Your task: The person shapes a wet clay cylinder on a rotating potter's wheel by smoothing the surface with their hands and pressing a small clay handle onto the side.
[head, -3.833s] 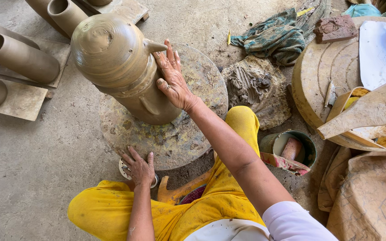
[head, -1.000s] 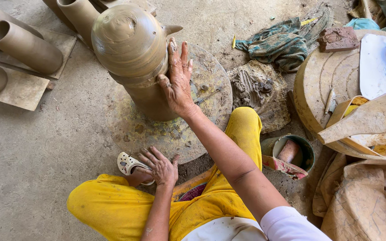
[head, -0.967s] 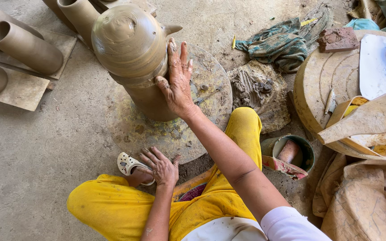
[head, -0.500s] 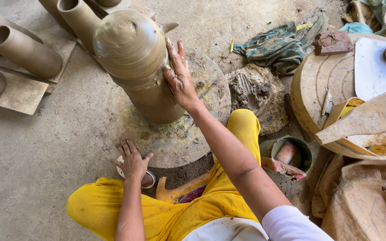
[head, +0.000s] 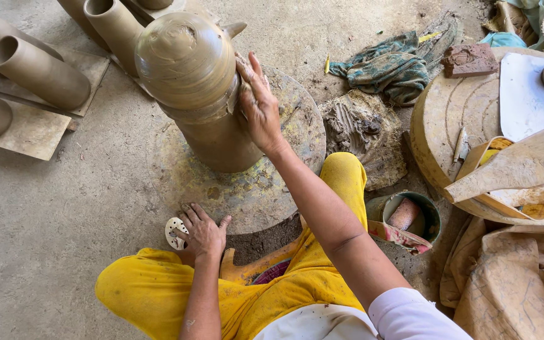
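A tall wet clay vessel [head: 199, 88] with a domed top stands on a round flat wheel [head: 266, 182] on the floor. My right hand [head: 256, 101] lies flat against its right side just under the dome, fingers spread and smeared with clay. My left hand [head: 203, 230] rests at the wheel's near edge, fingers apart, partly over a small white perforated disc [head: 174, 232]. My knees in yellow cloth [head: 322, 252] sit close to the wheel.
Clay cylinders [head: 36, 72] lie on boards at the left and back. A clay lump [head: 360, 129] and a green rag [head: 388, 66] lie right of the wheel. A small bucket [head: 410, 217] and a second round slab [head: 454, 126] with boards stand further right.
My right hand has slid slightly up the vessel's side. My left hand has dropped from my knee to the wheel's near edge. The view has shifted a little.
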